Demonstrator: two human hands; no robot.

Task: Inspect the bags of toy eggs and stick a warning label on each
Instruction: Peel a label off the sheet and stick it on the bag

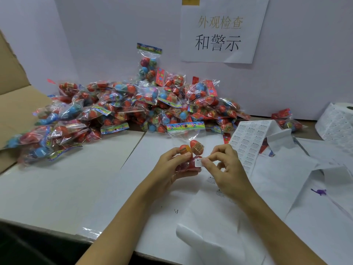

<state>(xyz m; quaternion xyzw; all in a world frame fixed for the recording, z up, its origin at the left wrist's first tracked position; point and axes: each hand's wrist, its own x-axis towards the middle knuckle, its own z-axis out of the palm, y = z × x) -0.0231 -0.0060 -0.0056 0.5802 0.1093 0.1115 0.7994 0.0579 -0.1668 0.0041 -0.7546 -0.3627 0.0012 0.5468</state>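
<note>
While left hand point(170, 165) grips clear bag point(188, 157) of red-orange eggs, right hand point(225, 165) pinches white label point(198, 162), seemingly touching it

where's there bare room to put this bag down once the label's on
Bare table lies left of the left hand, between the pile of bags and the near edge. A smaller gap sits just ahead of the held bag, before the pile. The right side is crowded: label sheet, loose backing paper and label roll.
</note>
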